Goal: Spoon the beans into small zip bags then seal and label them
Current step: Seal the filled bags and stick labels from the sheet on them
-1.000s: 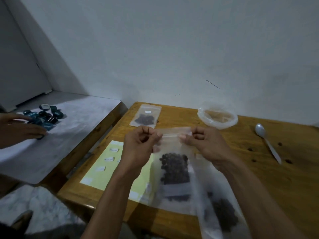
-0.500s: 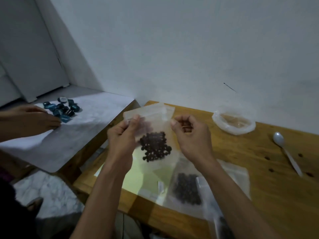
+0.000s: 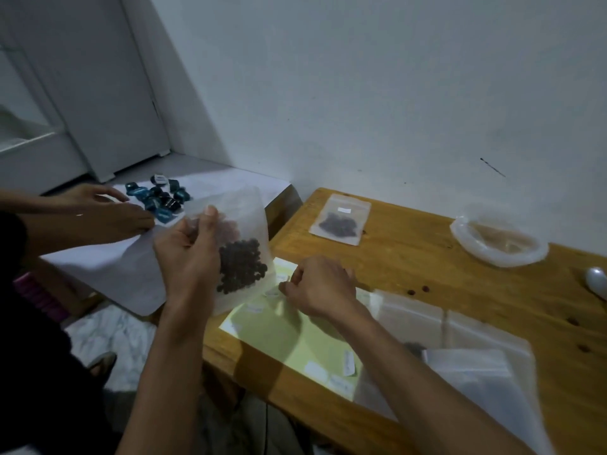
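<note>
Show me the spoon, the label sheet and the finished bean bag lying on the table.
spoon (image 3: 596, 280), head view, on its bowl.
label sheet (image 3: 289, 336), head view, bare yellow middle.
finished bean bag (image 3: 340, 221), head view, on its beans.

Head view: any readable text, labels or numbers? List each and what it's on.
None can be read.
White stickers on the yellow label sheet: marks, if any, too blurred.
White label on the sealed bag lying on the table: too small.
Blue packets on the side surface: print too small.
Held bag: no label visible.
</note>
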Available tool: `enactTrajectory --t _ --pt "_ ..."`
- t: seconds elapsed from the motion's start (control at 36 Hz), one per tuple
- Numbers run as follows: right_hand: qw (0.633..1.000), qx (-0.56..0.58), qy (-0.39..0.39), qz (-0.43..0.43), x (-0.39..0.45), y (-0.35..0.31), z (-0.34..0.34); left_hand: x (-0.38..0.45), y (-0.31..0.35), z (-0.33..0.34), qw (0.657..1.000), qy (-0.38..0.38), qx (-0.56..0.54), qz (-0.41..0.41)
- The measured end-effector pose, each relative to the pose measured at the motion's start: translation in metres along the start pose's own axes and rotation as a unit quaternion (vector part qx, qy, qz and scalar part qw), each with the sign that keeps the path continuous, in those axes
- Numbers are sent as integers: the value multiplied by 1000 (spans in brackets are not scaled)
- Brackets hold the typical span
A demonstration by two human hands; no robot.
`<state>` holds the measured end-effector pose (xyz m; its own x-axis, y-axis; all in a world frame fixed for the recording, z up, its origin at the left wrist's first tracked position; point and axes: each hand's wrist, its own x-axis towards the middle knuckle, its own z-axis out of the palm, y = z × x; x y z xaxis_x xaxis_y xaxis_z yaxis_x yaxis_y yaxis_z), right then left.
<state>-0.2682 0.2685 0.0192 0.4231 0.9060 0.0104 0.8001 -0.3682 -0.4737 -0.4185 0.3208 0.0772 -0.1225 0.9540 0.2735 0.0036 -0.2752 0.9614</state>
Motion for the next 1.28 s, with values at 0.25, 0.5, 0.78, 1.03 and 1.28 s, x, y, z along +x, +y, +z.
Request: enactTrajectory --t 0.25,0.5,0.78,1.03,1.28 --pt "1000 -1 -7 9 6 -13 16 9 -5 -15 999 30 32 -1" --pt "995 96 -39 -4 -6 -16 -11 9 -8 -21 999 32 29 -24" --pt "968 218 48 -114 -27 -16 -96 -16 6 13 981 -115 -71 -139" --pt "983 133 98 -81 -34 -4 -115 -44 22 48 958 -205 -90 -181" --pt "982 135 112 -71 -36 5 -113 -48 28 59 953 -220 -107 -179"
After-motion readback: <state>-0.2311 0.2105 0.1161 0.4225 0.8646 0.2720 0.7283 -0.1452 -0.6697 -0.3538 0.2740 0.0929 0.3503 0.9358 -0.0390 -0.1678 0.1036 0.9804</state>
